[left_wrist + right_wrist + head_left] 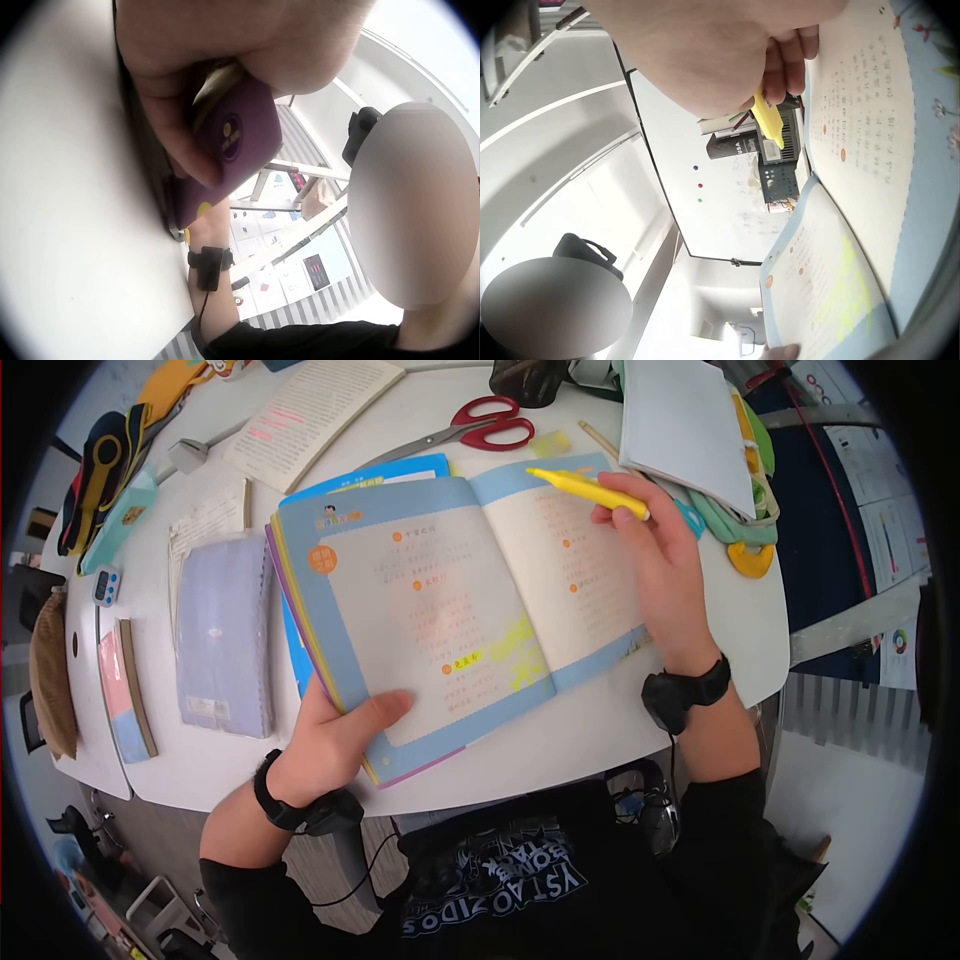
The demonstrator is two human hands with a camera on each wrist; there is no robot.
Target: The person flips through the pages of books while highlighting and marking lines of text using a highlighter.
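Much print (437, 625) illegible | left fingers (375, 720) grip open book (490, 580) | right fingers (655, 502) pinch highlighter (580, 487)

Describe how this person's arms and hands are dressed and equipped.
The left hand and right hand are gloveless. Each wrist wears a black strap (left, right) carrying a chunky black device (left, right) with a thin black cable (left, right). Black fabric sleeves stop short of the wrists.

Mid-frame in the head view, the book (465, 605) is bordered in pale blue and splashed with neon yellow, kinda matched by the highlighter (587, 492); scissors (476, 432) up top are red-handled.
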